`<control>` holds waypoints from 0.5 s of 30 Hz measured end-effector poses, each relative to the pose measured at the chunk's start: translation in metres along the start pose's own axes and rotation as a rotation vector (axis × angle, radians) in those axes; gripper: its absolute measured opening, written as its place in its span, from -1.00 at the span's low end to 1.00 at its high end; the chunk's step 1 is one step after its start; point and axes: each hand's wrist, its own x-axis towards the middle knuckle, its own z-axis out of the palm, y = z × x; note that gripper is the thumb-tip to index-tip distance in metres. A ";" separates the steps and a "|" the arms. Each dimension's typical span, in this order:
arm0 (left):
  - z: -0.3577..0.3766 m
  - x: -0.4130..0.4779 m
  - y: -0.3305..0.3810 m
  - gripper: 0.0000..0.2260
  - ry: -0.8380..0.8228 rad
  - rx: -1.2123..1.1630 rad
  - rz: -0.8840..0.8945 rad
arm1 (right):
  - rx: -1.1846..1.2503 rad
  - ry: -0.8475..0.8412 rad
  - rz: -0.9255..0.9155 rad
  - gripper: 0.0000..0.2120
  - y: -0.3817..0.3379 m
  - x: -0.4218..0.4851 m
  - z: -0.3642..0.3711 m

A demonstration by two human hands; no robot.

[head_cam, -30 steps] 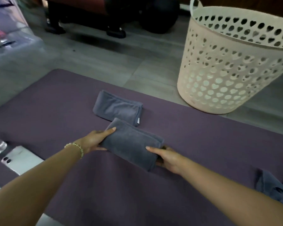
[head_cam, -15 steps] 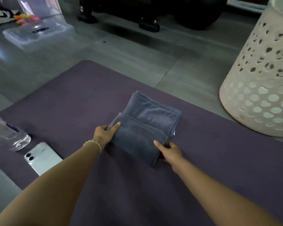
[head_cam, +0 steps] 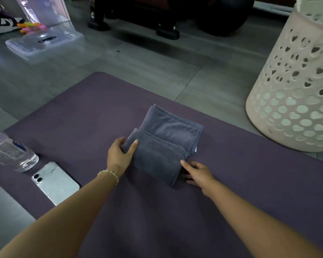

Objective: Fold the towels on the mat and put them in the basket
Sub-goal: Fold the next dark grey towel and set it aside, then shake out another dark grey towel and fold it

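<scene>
Two folded grey towels lie on the purple mat point(head_cam: 250, 183). The near towel point(head_cam: 157, 159) overlaps the near edge of the far towel point(head_cam: 171, 127). My left hand point(head_cam: 120, 155) grips the near towel's left end, thumb on top and fingers curled under. My right hand point(head_cam: 198, 173) holds its right end, the index finger on top of the edge and the other fingers tucked below. The cream basket point(head_cam: 294, 90) with heart-shaped holes stands on the floor at the right, off the mat.
A white phone point(head_cam: 54, 181) and a clear plastic bottle point(head_cam: 9, 151) lie on the mat's left edge. A clear storage box lid point(head_cam: 43, 41) and dark furniture legs point(head_cam: 166, 30) are on the grey floor beyond.
Both hands carried the near towel away from me until it overlapped the far towel. The camera swung left, so the basket now sits at the right edge.
</scene>
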 end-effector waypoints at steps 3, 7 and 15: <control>0.000 -0.020 0.024 -0.44 0.021 0.097 0.194 | -0.075 0.052 -0.046 -0.61 -0.001 -0.013 -0.038; 0.026 -0.050 0.070 -0.48 -0.071 0.162 0.381 | -0.217 0.178 -0.146 -0.58 -0.008 -0.041 -0.124; 0.159 -0.163 0.157 -0.51 -0.419 0.280 0.567 | -0.451 0.383 -0.102 -0.44 0.027 -0.170 -0.345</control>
